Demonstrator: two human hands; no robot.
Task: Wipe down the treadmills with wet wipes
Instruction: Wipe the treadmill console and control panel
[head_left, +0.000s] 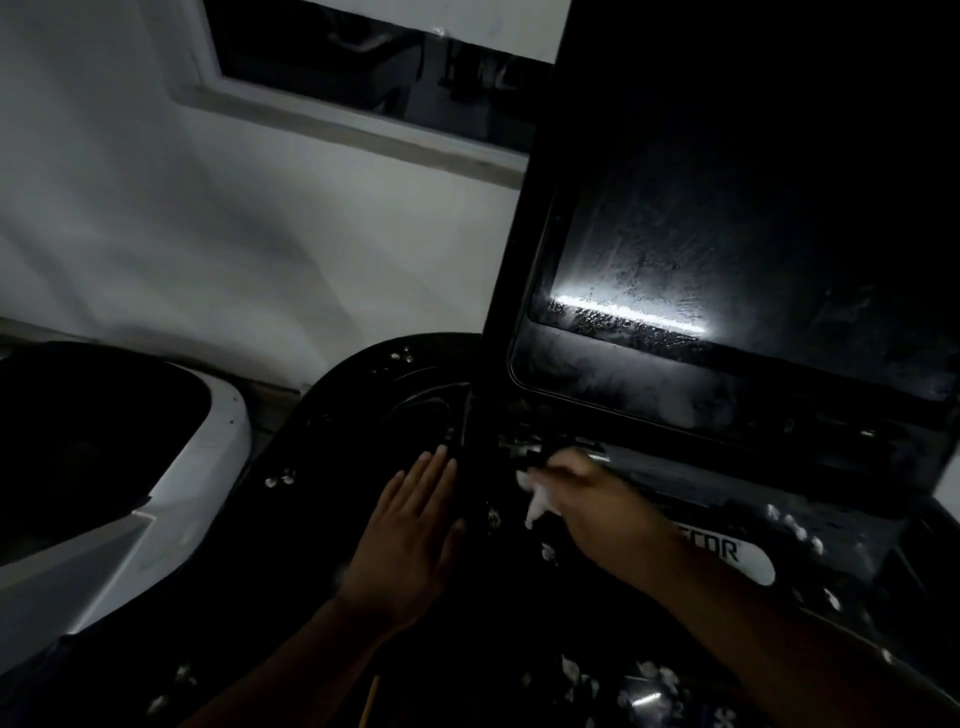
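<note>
The wipe (537, 501) is light, limp and damp, and it will tear or shed if dragged hard. It is best kept bunched in the palm, as it is now: the right hand (587, 499) grips it at the foot of the screen (727, 270), at 5 o'clock from centre. The left hand (410, 530) lies flat with straight fingers and grasps nothing, bracing on the console (363, 405) at 9 o'clock of the right. The screen is stiff, glossy glass, streaked wet, and should take light pressure only. The console is hard black plastic, dotted with white flecks, possibly wipe shreds. The room is dim, with a pale wall (208, 234) at 10 o'clock, a dark window (337, 57) at 12 and a white-shelled machine (218, 431) at 8.
</note>
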